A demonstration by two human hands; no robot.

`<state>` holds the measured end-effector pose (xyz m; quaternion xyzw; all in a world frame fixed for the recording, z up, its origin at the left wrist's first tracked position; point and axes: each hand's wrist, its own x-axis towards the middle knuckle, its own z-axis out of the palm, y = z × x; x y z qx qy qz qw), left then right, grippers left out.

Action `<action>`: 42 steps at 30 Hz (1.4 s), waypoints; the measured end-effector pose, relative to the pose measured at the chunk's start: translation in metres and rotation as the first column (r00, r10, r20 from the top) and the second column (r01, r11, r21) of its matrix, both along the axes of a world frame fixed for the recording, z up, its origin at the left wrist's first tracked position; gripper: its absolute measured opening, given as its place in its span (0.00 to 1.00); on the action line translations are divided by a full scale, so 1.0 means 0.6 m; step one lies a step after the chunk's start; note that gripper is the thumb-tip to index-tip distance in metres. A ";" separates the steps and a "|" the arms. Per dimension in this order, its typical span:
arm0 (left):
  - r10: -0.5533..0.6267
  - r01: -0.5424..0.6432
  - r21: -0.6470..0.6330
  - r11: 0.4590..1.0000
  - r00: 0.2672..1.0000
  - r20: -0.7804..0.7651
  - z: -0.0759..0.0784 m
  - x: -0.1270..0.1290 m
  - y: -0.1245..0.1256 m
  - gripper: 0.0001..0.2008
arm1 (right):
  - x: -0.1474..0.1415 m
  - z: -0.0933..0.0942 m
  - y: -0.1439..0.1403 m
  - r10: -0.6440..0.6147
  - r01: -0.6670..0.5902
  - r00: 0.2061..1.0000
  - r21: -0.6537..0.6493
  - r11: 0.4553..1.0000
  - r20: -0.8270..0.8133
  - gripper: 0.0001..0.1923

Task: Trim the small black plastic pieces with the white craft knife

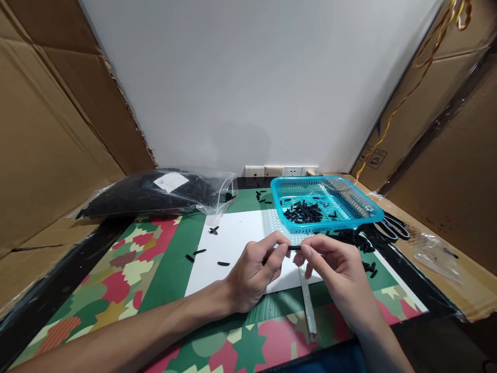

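My left hand and my right hand meet over a white sheet and pinch the two ends of a small black stick-like piece between thumbs and forefingers. A turquoise plastic basket just beyond my hands holds several of the same black pieces. More black pieces lie loose on the white sheet and in a pile to the right of my right hand.
A clear plastic bag full of black parts lies at the back left. Black-handled scissors rest right of the basket. A grey strip lies under my right wrist. Cardboard walls stand on both sides; wall sockets sit behind.
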<state>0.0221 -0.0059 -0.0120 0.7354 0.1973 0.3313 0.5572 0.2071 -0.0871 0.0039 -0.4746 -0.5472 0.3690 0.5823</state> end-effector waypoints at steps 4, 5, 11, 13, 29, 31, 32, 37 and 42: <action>0.017 -0.017 -0.016 1.000 1.000 -0.013 0.001 -0.001 -0.001 0.21 | 0.000 -0.001 0.000 0.024 -0.024 1.000 -0.015 1.000 -0.012 0.17; 0.016 -0.016 -0.018 1.000 1.000 -0.015 0.002 -0.001 -0.001 0.21 | 0.000 -0.001 0.001 0.026 -0.027 1.000 -0.021 0.999 -0.011 0.17; -0.003 0.003 -0.026 1.000 1.000 -0.022 0.004 -0.001 -0.003 0.23 | 0.001 0.002 -0.001 0.025 -0.024 0.999 -0.016 1.000 0.037 0.18; -0.004 0.003 -0.029 1.000 1.000 -0.021 0.004 0.000 -0.003 0.24 | 0.001 0.003 -0.002 0.018 -0.018 0.999 -0.005 1.000 0.048 0.19; -0.022 0.022 -0.045 0.999 1.000 0.005 -0.003 -0.001 -0.003 0.24 | 0.001 0.011 -0.009 -0.209 0.149 0.928 0.208 0.967 0.308 0.15; 0.000 0.002 -0.064 0.998 1.000 0.031 -0.003 0.002 -0.001 0.24 | 0.020 0.020 -0.001 -0.441 0.270 0.792 0.406 0.873 0.422 0.12; 0.017 -0.014 -0.079 0.997 0.999 0.048 -0.002 0.003 0.000 0.25 | 0.033 0.025 0.007 -0.542 0.312 0.701 0.484 0.817 0.463 0.11; 0.108 -0.081 -0.231 0.969 0.989 0.103 0.003 0.009 0.012 0.24 | 0.069 0.047 0.042 -0.616 0.466 0.467 0.416 0.781 0.634 0.08; 0.074 -0.027 -0.379 0.925 0.991 0.109 0.002 0.012 0.020 0.23 | 0.008 0.036 0.021 -0.222 0.065 0.742 0.261 0.963 0.633 0.06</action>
